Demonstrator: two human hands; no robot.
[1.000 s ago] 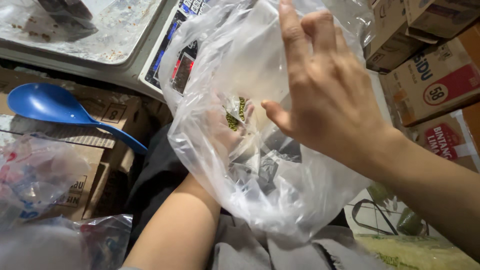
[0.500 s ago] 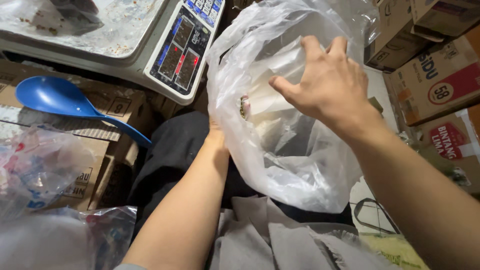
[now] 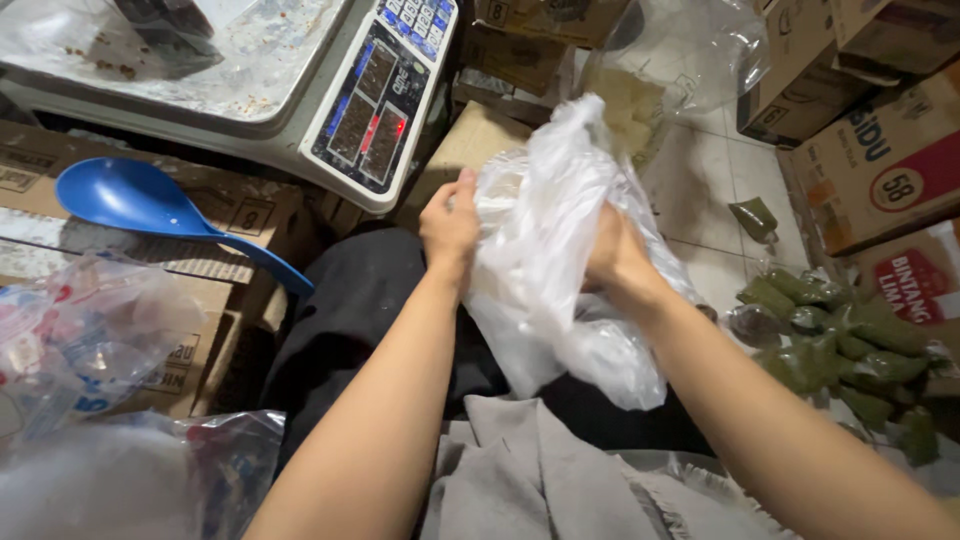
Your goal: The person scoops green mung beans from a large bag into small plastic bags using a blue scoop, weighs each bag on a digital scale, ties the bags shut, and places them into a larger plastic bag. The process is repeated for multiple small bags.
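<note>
Beside scale (image 3: 300, 90) edge, left hand (image 3: 452, 222), right hand (image 3: 612, 258) clutching plastic bag (image 3: 545, 250)

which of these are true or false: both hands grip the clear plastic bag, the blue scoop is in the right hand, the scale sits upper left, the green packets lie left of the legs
1. Both the left hand and the right hand grip the clear plastic bag. True.
2. The blue scoop is in the right hand. False: it lies on a cardboard box, untouched.
3. The scale sits upper left. True.
4. The green packets lie left of the legs. False: they lie on the right.
</note>
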